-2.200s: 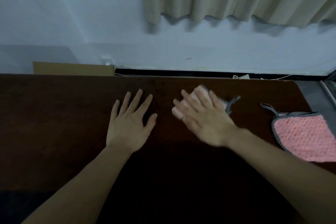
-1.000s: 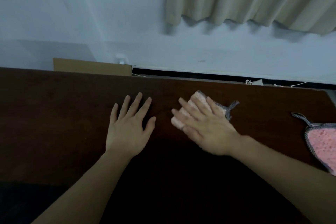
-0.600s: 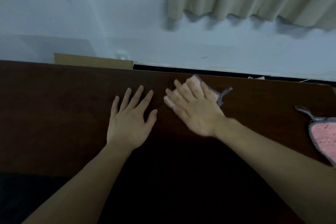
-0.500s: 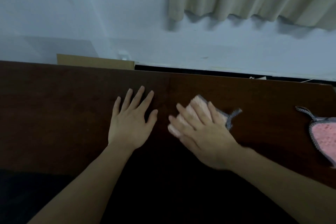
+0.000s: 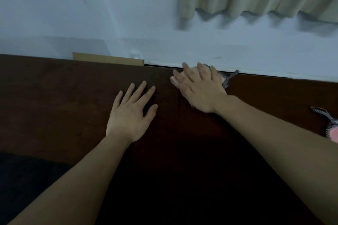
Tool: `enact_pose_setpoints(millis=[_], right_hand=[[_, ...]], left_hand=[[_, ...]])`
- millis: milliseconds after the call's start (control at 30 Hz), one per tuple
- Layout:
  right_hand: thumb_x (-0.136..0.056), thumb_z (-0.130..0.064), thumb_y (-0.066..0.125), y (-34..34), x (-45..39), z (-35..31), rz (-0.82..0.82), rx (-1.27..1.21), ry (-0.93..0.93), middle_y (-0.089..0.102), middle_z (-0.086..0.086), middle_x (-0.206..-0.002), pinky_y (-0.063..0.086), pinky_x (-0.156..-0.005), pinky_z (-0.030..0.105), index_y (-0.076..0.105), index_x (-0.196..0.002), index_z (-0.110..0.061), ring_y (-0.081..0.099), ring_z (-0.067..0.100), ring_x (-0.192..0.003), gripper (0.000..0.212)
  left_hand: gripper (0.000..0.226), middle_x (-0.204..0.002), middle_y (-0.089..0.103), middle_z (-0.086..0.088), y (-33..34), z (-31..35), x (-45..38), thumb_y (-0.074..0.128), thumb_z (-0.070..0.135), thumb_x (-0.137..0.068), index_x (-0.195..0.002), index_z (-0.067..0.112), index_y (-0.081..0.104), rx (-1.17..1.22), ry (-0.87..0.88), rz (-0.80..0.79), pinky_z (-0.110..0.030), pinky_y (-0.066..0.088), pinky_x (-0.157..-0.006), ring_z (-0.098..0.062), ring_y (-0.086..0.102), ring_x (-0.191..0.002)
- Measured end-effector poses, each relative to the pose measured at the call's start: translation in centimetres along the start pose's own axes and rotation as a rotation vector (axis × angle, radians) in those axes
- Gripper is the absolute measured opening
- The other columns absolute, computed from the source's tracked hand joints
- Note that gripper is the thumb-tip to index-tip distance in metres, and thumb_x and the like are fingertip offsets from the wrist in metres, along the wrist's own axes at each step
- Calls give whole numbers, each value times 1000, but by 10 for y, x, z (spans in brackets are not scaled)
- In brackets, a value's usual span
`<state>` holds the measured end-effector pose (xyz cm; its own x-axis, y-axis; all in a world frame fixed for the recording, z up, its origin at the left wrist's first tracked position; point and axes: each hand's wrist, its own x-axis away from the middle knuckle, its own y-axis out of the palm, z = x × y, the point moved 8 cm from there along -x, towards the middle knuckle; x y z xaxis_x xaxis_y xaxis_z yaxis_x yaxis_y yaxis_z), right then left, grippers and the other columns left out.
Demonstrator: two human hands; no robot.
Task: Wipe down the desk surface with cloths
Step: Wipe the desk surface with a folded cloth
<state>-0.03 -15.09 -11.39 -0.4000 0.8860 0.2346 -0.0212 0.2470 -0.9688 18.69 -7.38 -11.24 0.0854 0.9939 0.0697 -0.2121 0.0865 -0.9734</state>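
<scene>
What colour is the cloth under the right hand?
Pale pink cloth with a grey patterned loop, under the right hand; head view.

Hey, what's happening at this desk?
A person is wiping a dark wooden desk. The right hand presses a pink cloth flat against the desk's far edge, near the wall, with straight fingers. The left hand rests flat on the desk beside it, holding nothing. A second pink cloth lies unused at the right edge of the view.
</scene>
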Motion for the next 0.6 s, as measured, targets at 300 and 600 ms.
enact_pose_setpoints(millis=[300, 600], right_hand=[[-103, -61, 11, 25, 105, -26, -31, -127, -134, -22, -7, -168, -17, -124, 36, -12, -161, -29, -27, 7, -151, 70], [-80, -66, -31, 23, 87, -21, -82, -30, 13, -38, -13, -159, -22, -121, 47, -29, -150, -47, -39, 21, -147, 72]], left_hand=[[70, -168, -1, 18, -1, 1, 2, 7, 68, -92, -158, 47, 12, 14, -5, 8, -40, -4, -126, -9, -9, -155], [61, -169, -4, 14, 0, 1, -1, 16, 62, -101, -159, 45, 7, 3, 11, -23, -44, -6, -126, -13, -11, -155]])
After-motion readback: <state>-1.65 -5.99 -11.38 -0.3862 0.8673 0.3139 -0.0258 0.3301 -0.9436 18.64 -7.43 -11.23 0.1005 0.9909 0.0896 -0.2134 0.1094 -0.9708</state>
